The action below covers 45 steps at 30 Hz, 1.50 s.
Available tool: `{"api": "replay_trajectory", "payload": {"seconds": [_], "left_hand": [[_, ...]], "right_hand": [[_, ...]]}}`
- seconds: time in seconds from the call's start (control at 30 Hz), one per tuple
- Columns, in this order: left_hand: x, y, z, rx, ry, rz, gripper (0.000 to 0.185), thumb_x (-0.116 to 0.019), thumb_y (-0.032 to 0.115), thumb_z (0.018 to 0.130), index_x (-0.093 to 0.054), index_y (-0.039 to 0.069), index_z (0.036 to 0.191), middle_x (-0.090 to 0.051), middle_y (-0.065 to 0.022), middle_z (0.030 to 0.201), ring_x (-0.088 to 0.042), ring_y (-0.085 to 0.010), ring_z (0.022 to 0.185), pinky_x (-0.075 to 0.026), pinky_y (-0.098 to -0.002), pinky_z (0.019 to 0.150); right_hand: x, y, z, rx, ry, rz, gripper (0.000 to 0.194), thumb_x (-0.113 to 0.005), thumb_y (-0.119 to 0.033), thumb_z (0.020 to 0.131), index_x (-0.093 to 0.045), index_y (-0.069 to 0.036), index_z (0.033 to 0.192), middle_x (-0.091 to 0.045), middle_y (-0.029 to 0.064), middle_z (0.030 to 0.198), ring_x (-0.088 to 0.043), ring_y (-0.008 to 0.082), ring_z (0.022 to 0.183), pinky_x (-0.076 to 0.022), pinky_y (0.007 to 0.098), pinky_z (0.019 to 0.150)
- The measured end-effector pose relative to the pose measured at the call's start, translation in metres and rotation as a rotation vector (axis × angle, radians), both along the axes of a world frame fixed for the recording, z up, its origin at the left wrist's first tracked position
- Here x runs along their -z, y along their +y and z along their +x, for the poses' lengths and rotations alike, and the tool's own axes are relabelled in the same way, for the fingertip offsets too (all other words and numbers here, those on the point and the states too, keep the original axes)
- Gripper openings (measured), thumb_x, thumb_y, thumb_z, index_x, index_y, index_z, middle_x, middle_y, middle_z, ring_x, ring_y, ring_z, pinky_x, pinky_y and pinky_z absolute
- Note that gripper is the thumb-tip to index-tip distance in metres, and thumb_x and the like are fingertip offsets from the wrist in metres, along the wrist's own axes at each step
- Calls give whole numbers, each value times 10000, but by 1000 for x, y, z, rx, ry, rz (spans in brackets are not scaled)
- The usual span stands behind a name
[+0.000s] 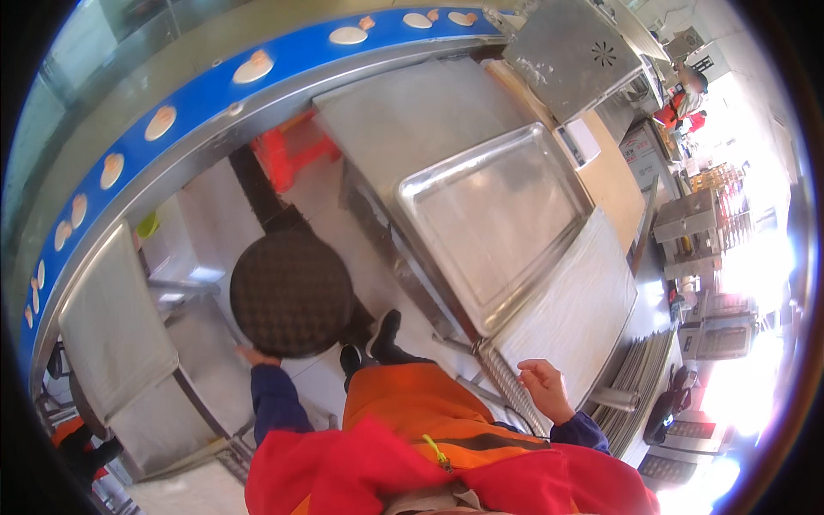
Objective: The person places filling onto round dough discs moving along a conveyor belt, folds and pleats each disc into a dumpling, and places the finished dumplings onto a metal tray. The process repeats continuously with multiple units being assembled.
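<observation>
My left hand (pixel 259 356) is at the near edge of a round dark stool seat (pixel 291 293) with a dimpled top; its fingers are partly hidden, so I cannot tell whether it grips the seat. My right hand (pixel 546 388) is over the near side of a pale, streaked flat board or sheet (pixel 566 296), fingers slightly curled and holding nothing. Beyond that board lies an empty rimmed metal tray (pixel 496 212) on a steel table (pixel 412 96).
A blue conveyor belt (pixel 206 84) carries flat dough rounds with pinkish filling along the far side. A red plastic stool (pixel 283 161) stands beneath it. Metal sheets (pixel 116 328) lie at left; stacked thin trays (pixel 634 386) stand at right. Other people are at far right and lower left.
</observation>
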<state>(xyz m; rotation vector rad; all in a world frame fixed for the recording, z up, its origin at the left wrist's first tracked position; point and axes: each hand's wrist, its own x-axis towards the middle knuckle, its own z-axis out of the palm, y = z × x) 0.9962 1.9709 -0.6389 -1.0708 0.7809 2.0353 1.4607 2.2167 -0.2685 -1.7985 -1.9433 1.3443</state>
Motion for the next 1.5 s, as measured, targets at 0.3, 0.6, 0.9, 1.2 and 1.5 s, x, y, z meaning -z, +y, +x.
{"api": "replay_trajectory", "payload": {"seconds": [0.3, 0.6, 0.9, 1.2, 1.5], "left_hand": [[-21, -114, -13, -175, -152, -523, 940, -323, 760, 846, -210, 93, 1498, -303, -138, 1511, -299, -374, 1368, -229, -506, 1122], [-148, 210, -180, 671, 1378, -1387, 393, -584, 223, 929, -529, -40, 1216, -535, -198, 1228, -493, -306, 1164, -357, -392, 1017], [-267, 635, -286, 792, 1989, -377, 362, -672, 150, 864, -547, 16, 1176, -582, -143, 1120, -540, -276, 1015, -442, -360, 870], [-243, 738, -331, 1307, 2288, -663, 456, -715, 154, 790, -523, 66, 1193, -580, -129, 1134, -532, -349, 1027, -438, -442, 867], [-220, 650, -400, 1076, 1129, -208, 340, -723, 114, 798, -591, 29, 1099, -641, -76, 999, -613, -161, 893, -497, -260, 807]], "right_hand": [[18, 122, -48, 15, -30, 26, 169, -581, -94, 913, -615, -6, 1052, -658, 50, 830, -642, 123, 794, -520, 266, 690], [4, 198, -147, 222, 40, 141, 169, -632, -71, 847, -654, -35, 1010, -662, 92, 902, -645, 148, 805, -511, 280, 678], [49, 301, -331, 416, 115, 171, 186, -630, -59, 842, -644, -18, 1022, -644, 105, 956, -647, 170, 767, -505, 281, 666], [76, 496, -513, 116, -33, 421, 259, -646, -165, 829, -634, -53, 1061, -667, 146, 955, -666, 267, 778, -523, 353, 687], [147, 624, -669, -202, -201, 657, 329, -678, -202, 780, -635, -62, 1075, -627, 152, 1009, -606, 335, 930, -500, 414, 788]]}}
